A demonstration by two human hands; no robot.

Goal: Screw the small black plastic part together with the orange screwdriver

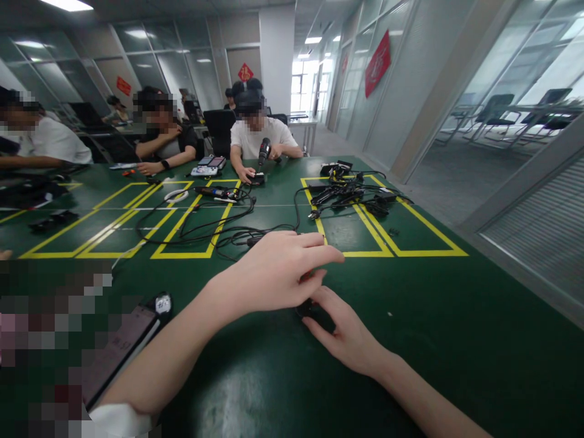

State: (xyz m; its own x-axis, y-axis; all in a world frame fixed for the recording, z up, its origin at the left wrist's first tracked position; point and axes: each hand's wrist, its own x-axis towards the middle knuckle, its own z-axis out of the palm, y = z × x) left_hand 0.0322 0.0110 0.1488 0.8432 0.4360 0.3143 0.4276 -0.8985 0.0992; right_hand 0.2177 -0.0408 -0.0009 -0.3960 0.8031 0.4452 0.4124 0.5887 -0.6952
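My left hand (278,271) arches over the table, with its fingers closed around something mostly hidden by the palm. A bit of dark red and black shows between its thumb and index finger. Just below it, my right hand (349,334) pinches a small black object (304,309) between thumb and fingertips, low over the tabletop. The black object's kind does not show. Both hands nearly touch, one above the other.
Beyond my hands lie black cables (255,234) and a pile of black cords and plugs (340,191) on the green table (433,304) with yellow tape outlines. A phone (123,347) lies near my left forearm. Across, a person holds a power drill (264,151); other people sit left.
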